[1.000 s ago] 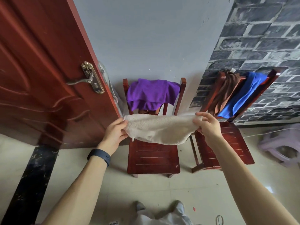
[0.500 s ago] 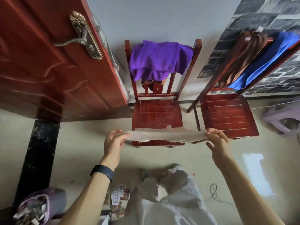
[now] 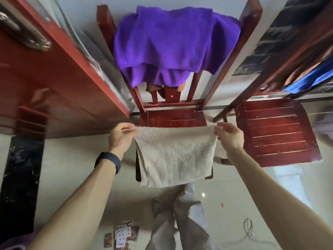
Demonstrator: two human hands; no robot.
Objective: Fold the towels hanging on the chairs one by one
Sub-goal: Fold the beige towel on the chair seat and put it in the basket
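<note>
- Beige towel (image 3: 175, 156): I log it held out flat by its two upper corners in front of the middle chair (image 3: 173, 120). It hangs down over the front of the seat. A second layer shows along its left edge. I cannot tell whether it touches the seat.
- Left hand (image 3: 119, 137): thumb and fingers pinched on the towel's upper left corner. A dark wristband (image 3: 108, 159) sits on that wrist.
- Right hand (image 3: 228, 138): fingertips pinched on the upper right corner, the other fingers loosely curled above it.
- Purple towel (image 3: 173, 44): draped over the backrest of the middle chair, bunched, covering most of the top rail and slats. I see a bit of brown cloth (image 3: 156, 89) poking out beneath its lower edge.
- Right chair (image 3: 275, 134): red slatted seat, just beside the middle chair, angled away from it.
- Blue towel (image 3: 310, 80): hanging on the right chair's backrest at the frame edge. Something brownish lies next to it, too blurred for me to name.
- Red door (image 3: 54, 78): standing to the left of the middle chair, with a metal handle (image 3: 23, 33) near the top left, blurred.
- Floor (image 3: 72, 168): pale and glossy, with a black strip (image 3: 19, 177) along the left.
- Light trouser legs (image 3: 180, 222): below the towel, at the bottom centre.
- Playing cards (image 3: 124, 235): scattered on the floor left of the legs.
- Thin loop of cable (image 3: 249, 230): on the floor to the right of the legs.
</note>
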